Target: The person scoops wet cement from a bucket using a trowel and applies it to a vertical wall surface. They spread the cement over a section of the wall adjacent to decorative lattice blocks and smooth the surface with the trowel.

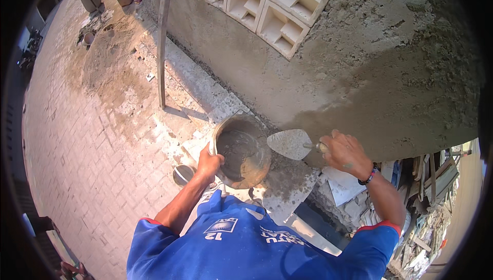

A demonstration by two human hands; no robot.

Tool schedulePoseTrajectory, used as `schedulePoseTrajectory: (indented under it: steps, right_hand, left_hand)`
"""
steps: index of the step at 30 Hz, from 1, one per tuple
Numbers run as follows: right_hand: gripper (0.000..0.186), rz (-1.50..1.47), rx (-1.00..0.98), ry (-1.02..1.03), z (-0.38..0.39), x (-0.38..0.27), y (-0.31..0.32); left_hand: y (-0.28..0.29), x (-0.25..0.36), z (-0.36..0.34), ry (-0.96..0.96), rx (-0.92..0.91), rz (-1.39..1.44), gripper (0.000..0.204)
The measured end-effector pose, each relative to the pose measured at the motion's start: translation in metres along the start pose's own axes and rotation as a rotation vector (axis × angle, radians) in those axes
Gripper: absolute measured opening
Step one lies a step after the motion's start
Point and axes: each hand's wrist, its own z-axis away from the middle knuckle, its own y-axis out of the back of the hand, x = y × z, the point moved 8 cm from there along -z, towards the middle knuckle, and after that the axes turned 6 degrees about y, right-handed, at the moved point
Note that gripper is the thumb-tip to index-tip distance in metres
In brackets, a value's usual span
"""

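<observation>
My left hand grips the left rim of a round bucket, thumb over the edge. Wet grey mortar coats the inside of the bucket and lies in its bottom. In my right hand is the handle of a pointed trowel. Its broad blade is held just right of the bucket, with the tip toward the rim. In front of me the wall carries rough plaster, darker and wet-looking at the right.
Pale vent blocks sit in the wall above. A wooden pole stands left of the bucket. A small pail is beside my left forearm. Broken rubble and boards lie at the right. Sand is heaped on the paving.
</observation>
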Motion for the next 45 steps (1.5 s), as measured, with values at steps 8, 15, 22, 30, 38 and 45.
schedulePoseTrajectory:
  steps: [8,15,22,30,38,45]
  right_hand:
    - [0.019,0.254,-0.122,-0.101,0.032,0.022,-0.085]
    - [0.035,-0.251,-0.112,-0.099,0.027,0.012,-0.156]
    - [0.040,-0.333,0.173,-0.074,0.061,0.015,-0.157]
    - [0.045,-0.303,0.172,-0.123,0.066,0.022,0.040]
    - [0.044,-0.081,0.414,-0.072,0.084,-0.047,0.301]
    - [0.043,-0.007,0.795,0.101,0.129,-0.113,0.527]
  left_hand:
    - [-0.068,0.027,0.028,-0.051,-0.107,-0.096,0.059]
    - [-0.092,0.023,0.029,-0.051,-0.150,-0.057,0.059]
    - [-0.080,0.027,0.043,-0.075,-0.147,-0.039,0.060]
    - [-0.092,0.116,0.050,-0.128,-0.190,0.032,0.064]
    - [-0.034,0.103,0.084,-0.106,-0.075,0.042,0.064]
    - [-0.011,0.102,0.090,-0.160,-0.039,0.021,0.063]
